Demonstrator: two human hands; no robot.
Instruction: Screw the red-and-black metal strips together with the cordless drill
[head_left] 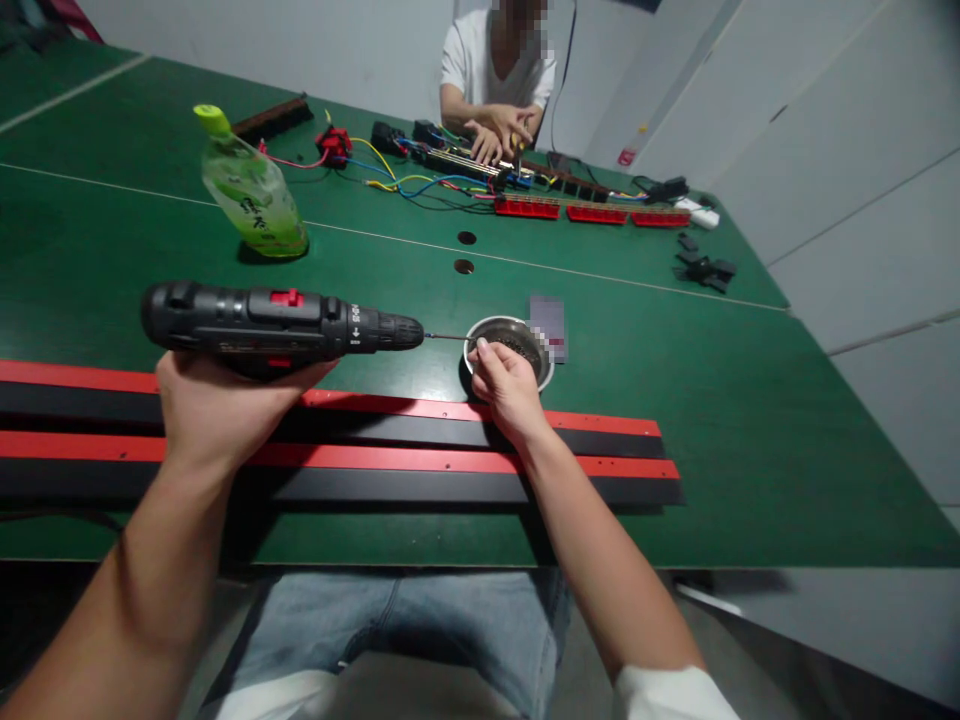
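My left hand [206, 400] grips a black cordless screwdriver [277, 322] by its handle, held level with its thin bit pointing right. My right hand [506, 385] is pinched at the tip of that bit, over the near rim of a small metal bowl [541, 378] holding several dark screws; whatever sits between the fingertips is too small to name. Both hands hover above two long red-and-black rails [420, 450] lying across the green table [750, 400].
A green drink bottle [251, 190] stands at the back left. Two holes [464, 252] show in the table's middle. Across the table a person in a white shirt [495, 75] handles wired parts and red strips [592, 212]. Small black pieces [705, 268] lie far right.
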